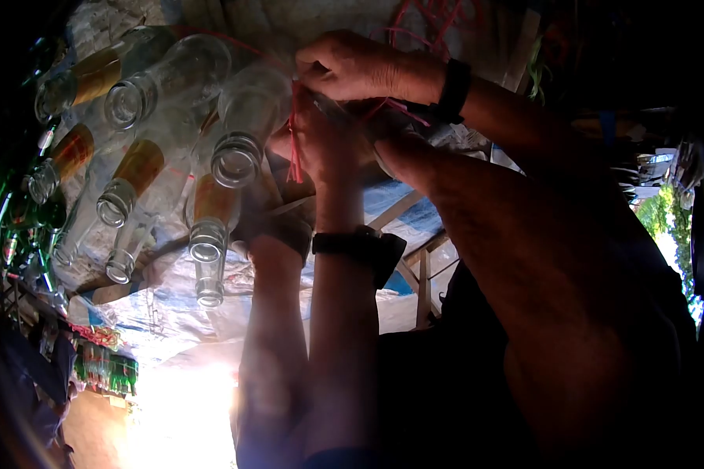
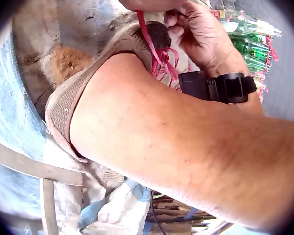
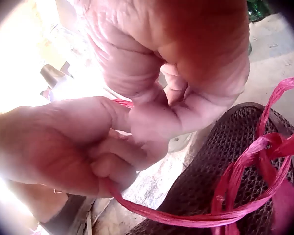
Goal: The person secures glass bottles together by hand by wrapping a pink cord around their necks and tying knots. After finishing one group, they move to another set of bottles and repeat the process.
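Note:
A pink-red ribbon point(image 1: 295, 148) hangs from my two hands beside clear glass bottles point(image 1: 237, 160), some with orange labels. My left hand point(image 1: 317, 141) is raised between my legs, and my right hand point(image 1: 348, 69) meets it from the right, back of the hand up. Close up in the right wrist view, fingers of my left hand point(image 3: 63, 147) curl round the ribbon point(image 3: 186, 218), while my right hand point(image 3: 171, 44) pinches with thumb and finger against it, a strand between them. The left wrist view shows my right hand point(image 2: 206, 41) with fingers bent; the left is mostly cut off.
A mesh shoe point(image 2: 63, 110) and lower leg point(image 2: 152, 122) lie close to the hands. Green bottles point(image 2: 255, 51) with pink ties stand beyond. A wooden frame point(image 1: 423, 289) is on the blue-and-white sheeting point(image 1: 160, 313). More pink ribbon point(image 1: 438, 23) lies at the top.

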Demonstrator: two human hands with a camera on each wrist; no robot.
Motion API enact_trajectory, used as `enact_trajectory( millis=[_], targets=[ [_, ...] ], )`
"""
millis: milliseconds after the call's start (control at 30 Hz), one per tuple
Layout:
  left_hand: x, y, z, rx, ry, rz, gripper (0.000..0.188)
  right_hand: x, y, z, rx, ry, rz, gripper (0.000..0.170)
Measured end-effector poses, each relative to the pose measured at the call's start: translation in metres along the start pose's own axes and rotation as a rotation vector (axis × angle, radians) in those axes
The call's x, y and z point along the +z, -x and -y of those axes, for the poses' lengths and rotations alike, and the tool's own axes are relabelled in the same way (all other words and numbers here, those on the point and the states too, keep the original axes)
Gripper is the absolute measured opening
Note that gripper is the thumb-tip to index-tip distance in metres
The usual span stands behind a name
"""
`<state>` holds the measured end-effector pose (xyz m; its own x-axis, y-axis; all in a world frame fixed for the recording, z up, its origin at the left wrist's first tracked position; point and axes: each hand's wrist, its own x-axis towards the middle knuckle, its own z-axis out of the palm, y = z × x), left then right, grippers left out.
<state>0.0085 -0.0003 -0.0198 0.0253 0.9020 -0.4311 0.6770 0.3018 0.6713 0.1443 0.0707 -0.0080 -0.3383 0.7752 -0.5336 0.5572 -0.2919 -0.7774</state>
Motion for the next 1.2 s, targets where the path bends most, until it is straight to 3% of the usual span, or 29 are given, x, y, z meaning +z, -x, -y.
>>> enact_trajectory(
  millis=[67, 100, 167, 200, 267, 300, 367, 500, 567, 667, 700, 767, 900, 1000, 1067, 1200],
  targets=[
    [0.012, -0.004, 0.004, -0.168, 0.589, -0.19, 0.014, 0.004, -0.003, -0.011, -0.345, 0.205, -0.204, 0.008],
    [0.011, -0.003, 0.001, -0.168, 0.59, -0.19, 0.014, 0.003, -0.001, -0.009, -0.344, 0.206, -0.204, 0.008],
    [0.007, 0.0, -0.004, -0.138, 0.466, -0.162, 0.055, 0.002, 0.002, -0.004, -0.3, 0.192, -0.186, 0.01],
    [0.005, -0.003, -0.011, -0.138, 0.465, -0.163, 0.055, 0.002, 0.002, -0.007, -0.301, 0.192, -0.186, 0.01],
    [0.004, -0.01, -0.027, -0.387, 0.936, -0.309, 0.01, 0.001, 0.001, -0.013, -0.396, 0.128, -0.171, 0.012],
    [0.002, -0.011, -0.028, -0.388, 0.937, -0.31, 0.01, 0.0, 0.001, -0.011, -0.396, 0.128, -0.17, 0.012],
    [0.0, -0.011, -0.028, -0.395, 1.065, -0.229, 0.011, -0.003, 0.002, -0.009, 0.022, -0.059, 0.037, 0.008],
    [-0.021, -0.005, -0.051, -0.512, 1.135, -0.083, 0.01, -0.02, 0.008, 0.009, 0.155, -0.256, 0.166, 0.016],
    [-0.03, -0.006, -0.06, -0.703, 1.254, 0.018, 0.007, -0.023, 0.006, 0.008, 0.127, -0.286, 0.208, 0.021],
    [-0.029, -0.009, -0.064, -0.844, 1.319, -0.02, 0.004, -0.03, 0.004, 0.009, 0.134, -0.303, 0.277, 0.023],
    [-0.027, -0.009, -0.057, -0.843, 1.32, -0.019, 0.004, -0.03, 0.002, 0.005, 0.133, -0.302, 0.276, 0.023],
    [-0.021, -0.008, -0.037, -0.489, 1.214, 0.098, 0.005, -0.026, -0.003, -0.004, 0.075, -0.331, 0.301, 0.024],
    [-0.023, -0.007, -0.034, -0.484, 1.27, 0.137, 0.007, -0.029, -0.006, 0.001, 0.086, -0.316, 0.299, 0.019],
    [-0.022, -0.009, -0.031, -0.509, 1.068, 0.147, 0.008, -0.029, -0.007, 0.004, 0.079, -0.255, 0.295, 0.018],
    [-0.022, -0.01, -0.036, -0.644, 1.412, 0.098, 0.007, -0.027, -0.007, 0.004, 0.07, -0.254, 0.284, 0.019],
    [-0.017, -0.012, -0.028, -0.67, 1.328, 0.062, 0.006, -0.024, -0.008, 0.005, 0.044, -0.229, 0.25, 0.019]
  ],
)
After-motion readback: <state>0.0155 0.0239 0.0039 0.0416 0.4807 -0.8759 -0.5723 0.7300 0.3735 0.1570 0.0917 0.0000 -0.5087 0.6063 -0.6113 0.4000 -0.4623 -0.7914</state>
